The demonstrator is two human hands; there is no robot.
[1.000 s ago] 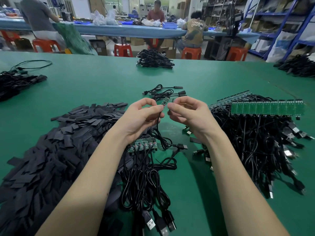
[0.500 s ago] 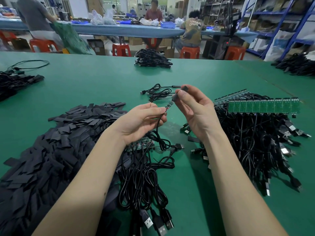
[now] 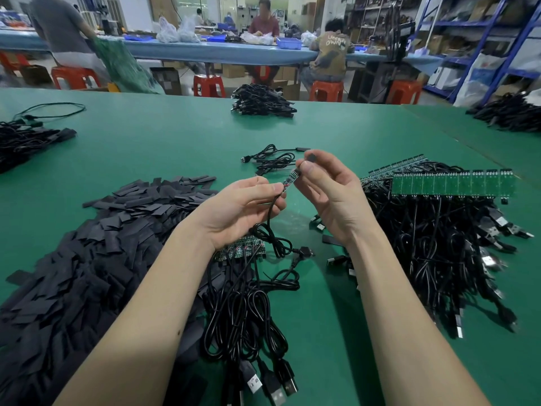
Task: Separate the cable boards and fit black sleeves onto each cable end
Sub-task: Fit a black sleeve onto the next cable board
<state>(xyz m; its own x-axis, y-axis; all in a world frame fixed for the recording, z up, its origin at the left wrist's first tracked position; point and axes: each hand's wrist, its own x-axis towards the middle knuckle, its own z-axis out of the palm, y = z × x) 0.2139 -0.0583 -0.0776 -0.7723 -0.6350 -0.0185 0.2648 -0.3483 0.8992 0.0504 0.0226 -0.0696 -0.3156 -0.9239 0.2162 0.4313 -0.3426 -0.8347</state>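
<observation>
My left hand [image 3: 243, 209] pinches a black cable [image 3: 270, 212] just below its small green board [image 3: 291, 178], which points up and to the right. My right hand [image 3: 328, 186] pinches a black sleeve [image 3: 311, 158] at the board's tip. A strip of joined boards [image 3: 240, 251] with cables lies under my left wrist. A large heap of flat black sleeves [image 3: 87, 244] covers the table's left side. On the right, a long green panel of joined boards [image 3: 450, 184] rests on a pile of black cables [image 3: 439, 244].
Two finished cables [image 3: 273, 159] lie just beyond my hands. Cable bundles sit at the far centre [image 3: 263, 105], far left [image 3: 23, 139] and far right [image 3: 509, 112] of the green table [image 3: 164, 142]. USB plugs [image 3: 269, 382] lie near the front edge. People work at a blue table behind.
My hands have drawn apart. The right hand rose with the sleeve to the board's tip, and the left now holds the cable lower and nearer me.
</observation>
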